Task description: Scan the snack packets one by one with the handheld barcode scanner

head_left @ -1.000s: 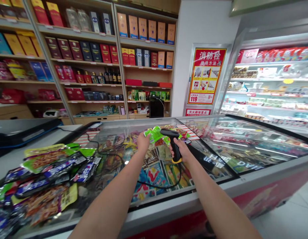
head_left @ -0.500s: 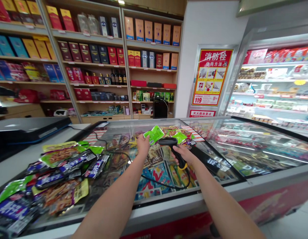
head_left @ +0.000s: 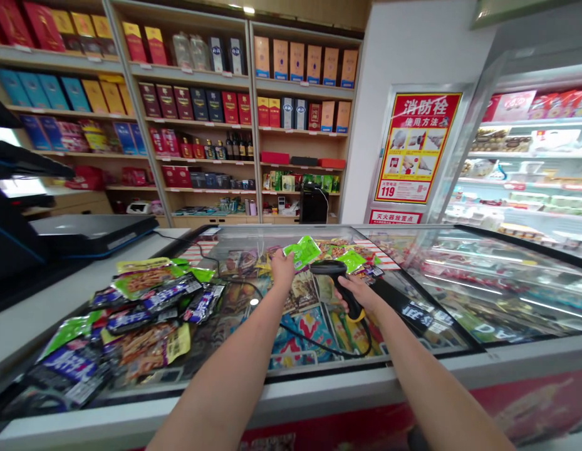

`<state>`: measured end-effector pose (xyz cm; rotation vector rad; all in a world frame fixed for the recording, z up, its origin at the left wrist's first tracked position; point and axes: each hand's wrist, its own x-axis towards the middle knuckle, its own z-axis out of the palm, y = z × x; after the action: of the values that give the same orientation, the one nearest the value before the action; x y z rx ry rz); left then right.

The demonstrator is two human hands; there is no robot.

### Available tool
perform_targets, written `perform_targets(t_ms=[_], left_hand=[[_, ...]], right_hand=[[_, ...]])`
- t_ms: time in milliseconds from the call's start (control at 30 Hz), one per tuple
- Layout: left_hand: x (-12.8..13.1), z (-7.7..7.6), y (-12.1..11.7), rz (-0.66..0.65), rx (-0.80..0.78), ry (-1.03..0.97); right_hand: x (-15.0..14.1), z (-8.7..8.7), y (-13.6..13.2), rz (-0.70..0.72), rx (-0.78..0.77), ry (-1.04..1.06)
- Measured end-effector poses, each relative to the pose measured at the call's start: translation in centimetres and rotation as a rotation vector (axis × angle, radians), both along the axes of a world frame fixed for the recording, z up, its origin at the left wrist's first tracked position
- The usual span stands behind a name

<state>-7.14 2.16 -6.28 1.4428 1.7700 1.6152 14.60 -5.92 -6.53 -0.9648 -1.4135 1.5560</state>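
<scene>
- the left hand [head_left: 283, 268] pinches 1 green packet [head_left: 304, 252] by its near left end, holding it out over the glass top [head_left: 253, 369] of a chest freezer.
- the right hand [head_left: 361, 294] wraps round the handle of a black scanner [head_left: 332, 269], whose head points left, just below the packet; its cable [head_left: 319, 346] loops across the glass.
- the packets lie in 2 groups: a large, loose pile [head_left: 166, 300] at the left, and a smaller cluster [head_left: 351, 260] beyond the scanner, with another green one on top.
- the held packet is in neither group, so its handling looks unfinished.
- whether the scanner has read it, i cannot tell.
- which group is already dealt with, and so how many packets remain, does not show either.
</scene>
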Motion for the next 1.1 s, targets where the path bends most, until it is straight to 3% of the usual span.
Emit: perform_targets(t_ms=[100,267,500,700,900,1100], left_hand=[[-1.7,0.9,-0.9,0.026,-0.005,-0.006],[-7.1,2.1,-3.2,0.139,-0.002,0.048],[-15.4,4.4,-6.9,0.342,-0.075,0.216],[-21.9,6.0,-10.1,0.538,-0.208,0.362],[-24.6,6.1,-11.5,0.585,-0.259,0.418],[-24.7,6.2,-11.8,0.622,-0.187,0.432]], right_hand=[[-0.4,-0.3,0.0,-0.004,-0.006,0.032],[-3.5,0.5,-0.2,0.070,-0.014,0.055],[-12.3,3.5,-0.6,0.227,-0.009,0.077],[-19.3,3.7,-0.8,0.338,-0.024,0.101],[-23.2,3.5,-0.6,0.377,-0.019,0.116],[-23.7,3.5,-0.6,0.373,-0.041,0.120]])
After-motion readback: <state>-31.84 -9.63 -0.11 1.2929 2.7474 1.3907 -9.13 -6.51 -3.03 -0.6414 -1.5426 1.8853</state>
